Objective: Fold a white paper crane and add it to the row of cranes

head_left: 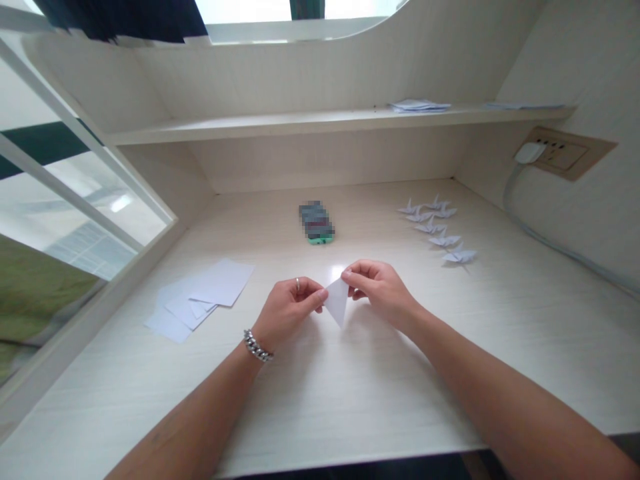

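Between my two hands is a small folded piece of white paper (337,303), held just above the desk with a point facing down toward me. My left hand (293,303), with a ring and a chain bracelet, pinches its left corner between thumb and fingers. The upper right corner is pinched by my right hand (377,287). Several white paper cranes (445,240) stand in a cluster on the desk, beyond my right hand. To the left of my left hand lie loose white paper sheets (223,283), partly overlapping.
A blurred dark phone-like object with a green edge (317,223) lies behind my hands. More paper (420,105) rests on the shelf (280,127) above. A plug (530,153) sits in the right wall socket, its cable (550,243) running along the wall. A barred opening is at left.
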`<state>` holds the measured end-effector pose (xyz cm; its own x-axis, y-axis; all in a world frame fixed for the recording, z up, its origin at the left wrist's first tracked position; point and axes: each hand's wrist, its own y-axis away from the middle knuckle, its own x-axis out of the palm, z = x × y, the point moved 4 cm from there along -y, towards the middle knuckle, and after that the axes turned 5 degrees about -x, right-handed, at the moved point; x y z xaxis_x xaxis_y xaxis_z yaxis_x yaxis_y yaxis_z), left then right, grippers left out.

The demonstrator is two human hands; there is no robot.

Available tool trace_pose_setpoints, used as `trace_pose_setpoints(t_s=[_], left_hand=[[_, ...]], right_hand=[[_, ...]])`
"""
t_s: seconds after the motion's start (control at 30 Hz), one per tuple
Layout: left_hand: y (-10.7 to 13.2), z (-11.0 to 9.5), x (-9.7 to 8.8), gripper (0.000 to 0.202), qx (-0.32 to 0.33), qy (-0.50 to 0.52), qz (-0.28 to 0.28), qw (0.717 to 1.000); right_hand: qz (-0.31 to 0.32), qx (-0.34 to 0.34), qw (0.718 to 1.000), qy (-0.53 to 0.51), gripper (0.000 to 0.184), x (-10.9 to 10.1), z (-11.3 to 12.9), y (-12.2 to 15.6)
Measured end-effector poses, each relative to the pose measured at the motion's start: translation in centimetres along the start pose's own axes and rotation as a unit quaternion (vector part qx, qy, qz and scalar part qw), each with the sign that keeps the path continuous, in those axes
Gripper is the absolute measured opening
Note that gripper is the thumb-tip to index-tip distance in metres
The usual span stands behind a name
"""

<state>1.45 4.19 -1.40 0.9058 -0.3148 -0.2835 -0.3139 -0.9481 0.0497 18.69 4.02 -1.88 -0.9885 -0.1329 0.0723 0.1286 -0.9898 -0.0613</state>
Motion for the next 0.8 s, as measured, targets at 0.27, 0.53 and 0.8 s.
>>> trace_pose_setpoints(t_s=[0.27,0.53,0.8], left_hand=[[-0.1,-0.1,-0.1,0.022,-0.01,0.04,-0.028,0.999],[-0.1,0.9,0.5,0.029,-0.066,0.087,-0.065,0.992],[0.5,0.4,1.1,0.033,-0.002,0.107,-0.077,0.991]], right_hand=[[-0.05,0.027,0.997,-0.052,0.035,-0.7,-0.1,-0.1],[0.03,-0.109,0.982,0.151,0.027,1.0,0.0,0.7],[-0.031,-0.207,0.904,0.372,0.019,1.2,0.6,1.4]])
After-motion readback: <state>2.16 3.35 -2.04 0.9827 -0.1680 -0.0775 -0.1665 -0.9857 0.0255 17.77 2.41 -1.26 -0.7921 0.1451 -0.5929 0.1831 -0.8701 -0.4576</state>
